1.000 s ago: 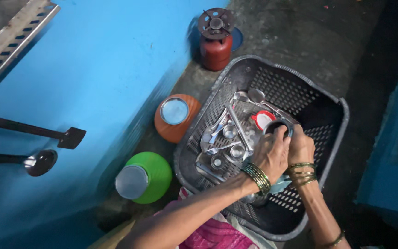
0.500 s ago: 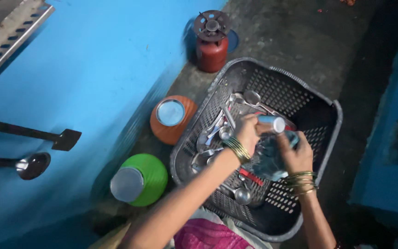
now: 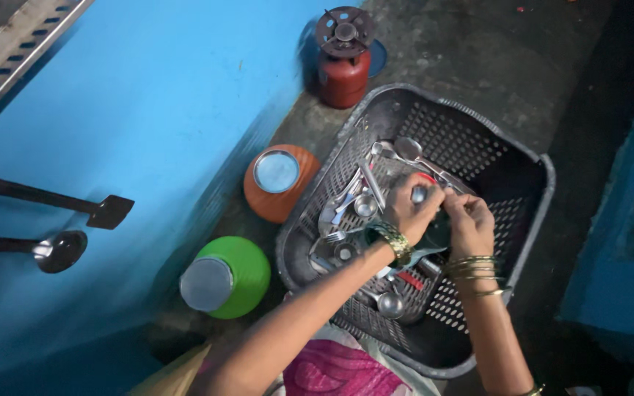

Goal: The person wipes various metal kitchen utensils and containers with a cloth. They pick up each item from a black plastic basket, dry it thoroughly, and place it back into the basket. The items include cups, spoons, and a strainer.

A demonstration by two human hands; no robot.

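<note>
Evidently both hands meet over the middle of the grey basket [image 3: 530, 172]; the left hand [image 3: 411, 209] curls over a small shiny cap or lid, fingers closed on it, while the right hand [image 3: 467, 220] pinches the same dark rounded vessel [image 3: 434, 233] from its far side; what the vessel is cannot be told, most of it being hidden by the hands; it looks hard, smooth and light, probably slippery if wet, best gripped round its body rather than by the cap. Inside the basket, beside the hands, lie steel spoons [image 3: 412, 150] and small steel cups, stiff and glossy; the basket is perforated plastic, rigid. Just outside the basket's wall stand an orange pot [image 3: 277, 183] and a green pot [image 3: 229, 277], both metal-lidded; beyond its far corner, a red gas stove [image 3: 343, 55].
</note>
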